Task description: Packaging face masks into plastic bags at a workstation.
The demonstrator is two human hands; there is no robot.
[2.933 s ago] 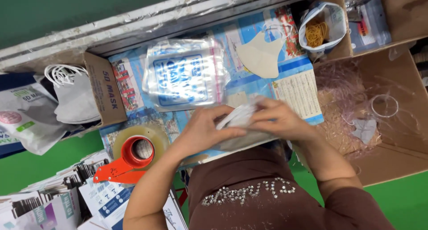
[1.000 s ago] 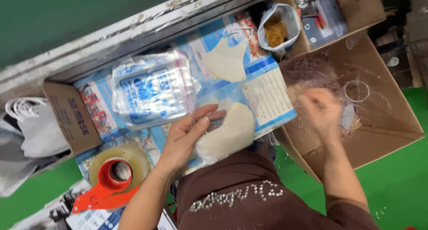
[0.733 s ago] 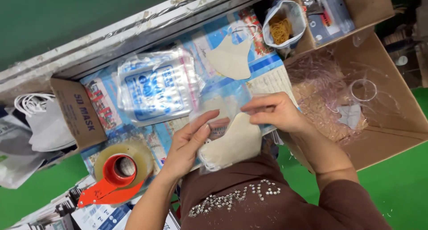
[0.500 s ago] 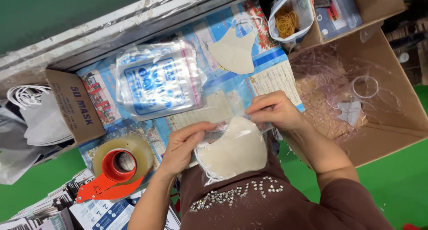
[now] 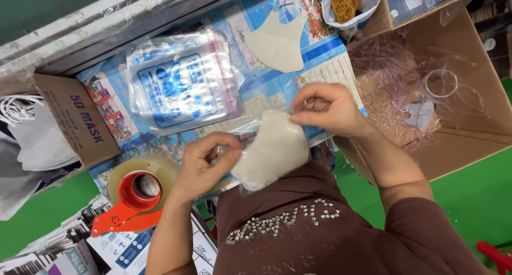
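**Both hands on a bagged cream mask at mid-frame**

The left hand [image 5: 205, 165] pinches the lower left edge of a clear plastic sleeve [image 5: 250, 126], and the right hand [image 5: 328, 108] pinches its upper right edge. A soft, cream, cup-shaped mask [image 5: 271, 149] sits inside it, at the centre of the frame. Beneath lies the counter [image 5: 266, 88], covered by a glossy blue printed sheet. Toward the upper left rests a stack of crinkly clear bags [image 5: 178, 83]. Another cream mask [image 5: 278, 40] lies at upper centre. A tape dispenser [image 5: 136, 195], red-cored, sits lower left; an open cardboard box [image 5: 469, 120] holds shiny film at right.
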